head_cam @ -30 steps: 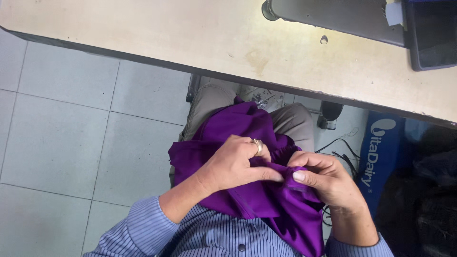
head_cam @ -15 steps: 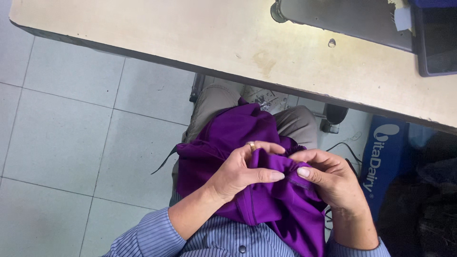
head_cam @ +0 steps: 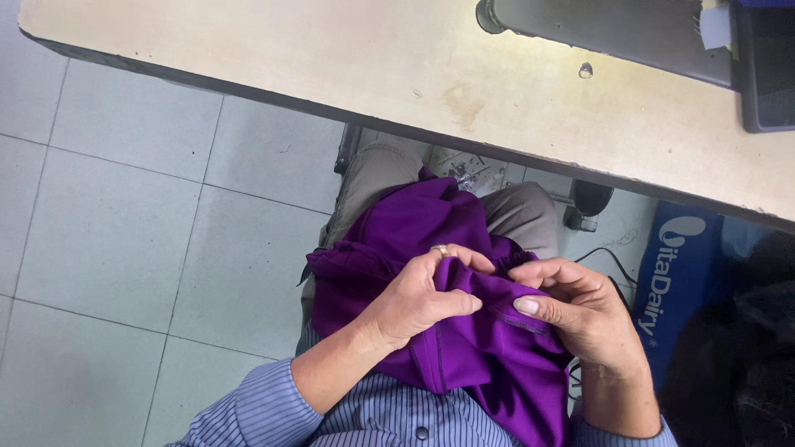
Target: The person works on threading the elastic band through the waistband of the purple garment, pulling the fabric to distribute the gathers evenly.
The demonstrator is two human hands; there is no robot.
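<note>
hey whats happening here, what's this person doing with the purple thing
A seated person in a striped blue shirt is working a bunched purple fabric in their lap with both bare hands. The left hand, with a ring on one finger, pinches a fold of the cloth, and the right hand grips the stitched edge right beside it. In front of them is a pale worktable with a dark machine base at its far right, over a tiled floor.

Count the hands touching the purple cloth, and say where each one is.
2. The left hand grips a fold of the purple cloth over the lap; the right hand pinches its stitched edge just beside it. No other hands show.
</note>
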